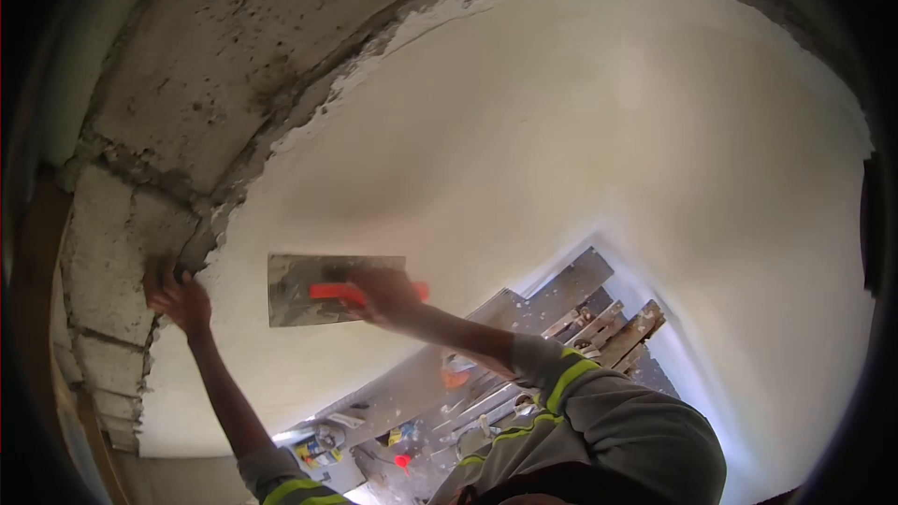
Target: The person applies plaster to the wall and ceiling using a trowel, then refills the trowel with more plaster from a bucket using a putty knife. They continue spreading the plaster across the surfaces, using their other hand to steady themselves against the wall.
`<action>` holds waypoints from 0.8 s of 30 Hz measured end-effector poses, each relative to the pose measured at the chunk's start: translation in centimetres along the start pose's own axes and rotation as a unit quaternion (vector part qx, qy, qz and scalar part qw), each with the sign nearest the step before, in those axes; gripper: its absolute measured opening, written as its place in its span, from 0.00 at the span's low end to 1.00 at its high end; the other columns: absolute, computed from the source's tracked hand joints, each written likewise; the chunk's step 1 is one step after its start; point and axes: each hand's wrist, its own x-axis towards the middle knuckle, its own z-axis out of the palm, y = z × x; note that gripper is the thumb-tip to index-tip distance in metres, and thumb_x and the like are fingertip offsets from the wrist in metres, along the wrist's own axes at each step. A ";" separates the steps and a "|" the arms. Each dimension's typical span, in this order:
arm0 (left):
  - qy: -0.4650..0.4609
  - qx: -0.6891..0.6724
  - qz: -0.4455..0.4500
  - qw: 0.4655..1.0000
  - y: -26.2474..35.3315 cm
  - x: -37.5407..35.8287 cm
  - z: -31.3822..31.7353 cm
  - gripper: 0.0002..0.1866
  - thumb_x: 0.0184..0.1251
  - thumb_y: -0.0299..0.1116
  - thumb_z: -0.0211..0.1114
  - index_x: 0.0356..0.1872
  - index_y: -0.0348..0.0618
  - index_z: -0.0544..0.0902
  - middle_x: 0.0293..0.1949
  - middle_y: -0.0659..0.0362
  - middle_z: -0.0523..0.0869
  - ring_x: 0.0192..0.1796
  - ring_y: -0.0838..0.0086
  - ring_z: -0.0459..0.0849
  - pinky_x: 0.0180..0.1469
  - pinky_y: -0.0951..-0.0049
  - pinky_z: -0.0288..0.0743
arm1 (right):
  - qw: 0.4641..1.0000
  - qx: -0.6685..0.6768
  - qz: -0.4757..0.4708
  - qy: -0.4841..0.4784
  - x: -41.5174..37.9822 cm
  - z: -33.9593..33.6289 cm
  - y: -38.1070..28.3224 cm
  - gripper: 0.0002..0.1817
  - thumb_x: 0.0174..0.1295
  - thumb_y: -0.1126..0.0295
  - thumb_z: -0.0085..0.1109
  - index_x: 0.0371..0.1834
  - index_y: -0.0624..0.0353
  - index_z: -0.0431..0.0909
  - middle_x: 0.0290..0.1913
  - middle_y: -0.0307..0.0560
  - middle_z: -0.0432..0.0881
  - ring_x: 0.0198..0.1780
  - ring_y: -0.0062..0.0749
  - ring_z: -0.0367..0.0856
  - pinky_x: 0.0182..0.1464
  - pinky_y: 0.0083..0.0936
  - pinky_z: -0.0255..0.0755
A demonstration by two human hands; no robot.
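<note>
My right hand [385, 294] is wrapped round the red handle of a plastering trowel [292, 292]. The trowel's rectangular metal blade, smeared with plaster, lies against or very close to the smooth pale plaster [449, 168]. To the left, my left hand [178, 299] rests on the bare block wall [108, 295], beside the ragged plaster edge. Its fingers are apart, and I see nothing held in them. Both arms reach out in grey sleeves with yellow-green stripes.
Bare concrete [243, 47] borders the plaster at upper left. A wooden post [42, 266] stands at far left. Below are a splattered floor with stacked planks [629, 337], a red object [402, 461], and a yellow-labelled container [318, 454].
</note>
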 end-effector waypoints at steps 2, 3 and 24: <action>-0.018 0.002 0.007 1.000 -0.4 -0.3 -0.5 0.18 0.79 0.48 0.39 0.59 0.53 0.67 0.63 0.50 0.65 0.63 0.56 0.64 0.60 0.51 0.57 | 0.985 0.067 0.132 0.084 -0.9 -5.5 3.6 0.28 0.48 0.44 0.72 0.42 0.55 0.79 0.37 0.49 0.84 0.38 0.46 0.84 0.40 0.39 0.78; -0.007 -0.002 0.008 1.000 -0.3 0.0 -0.4 0.18 0.79 0.48 0.39 0.59 0.53 0.67 0.63 0.50 0.65 0.63 0.56 0.64 0.60 0.51 0.57 | 0.970 0.076 0.198 0.123 -0.9 -9.5 7.2 0.31 0.45 0.41 0.72 0.41 0.54 0.80 0.32 0.48 0.84 0.34 0.45 0.85 0.38 0.37 0.79; -0.011 -0.027 0.013 0.999 -1.0 -1.4 0.0 0.23 0.78 0.52 0.35 0.61 0.50 0.67 0.64 0.48 0.64 0.65 0.54 0.62 0.60 0.47 0.56 | 0.991 -0.099 0.066 0.068 -4.7 6.0 6.6 0.25 0.52 0.45 0.69 0.43 0.53 0.79 0.35 0.47 0.85 0.37 0.42 0.86 0.38 0.39 0.79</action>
